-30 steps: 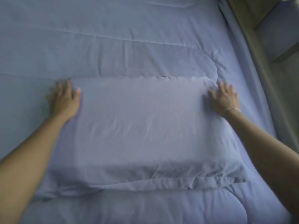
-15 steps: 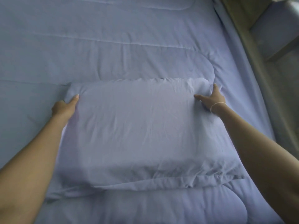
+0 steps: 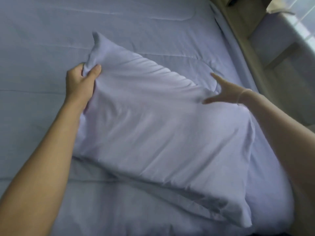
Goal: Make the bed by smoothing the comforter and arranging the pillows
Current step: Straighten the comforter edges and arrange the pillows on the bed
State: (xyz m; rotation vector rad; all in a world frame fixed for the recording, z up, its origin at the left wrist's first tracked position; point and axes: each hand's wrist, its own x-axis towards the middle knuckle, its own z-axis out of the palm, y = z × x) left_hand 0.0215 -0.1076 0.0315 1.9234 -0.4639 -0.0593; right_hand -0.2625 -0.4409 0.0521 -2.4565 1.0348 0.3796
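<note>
A person's left hand (image 3: 80,82) is gripping the far left corner of a pillow (image 3: 153,133) lying on the comforter (image 3: 42,40), while the right hand (image 3: 223,92), fingers spread, is touching its far right edge.

- The left hand (image 3: 80,82) sits at about ten o'clock from the frame's centre, fingers and thumb curled, pinching a bunch of the pillow (image 3: 153,125) fabric.
- Its bare forearm runs down to seven o'clock.
- The right hand (image 3: 225,91) sits at about two o'clock, thumb and fingers spread and straight, touching the pillow's edge.
- A thin band circles the right wrist; that forearm leaves toward four o'clock.
</note>
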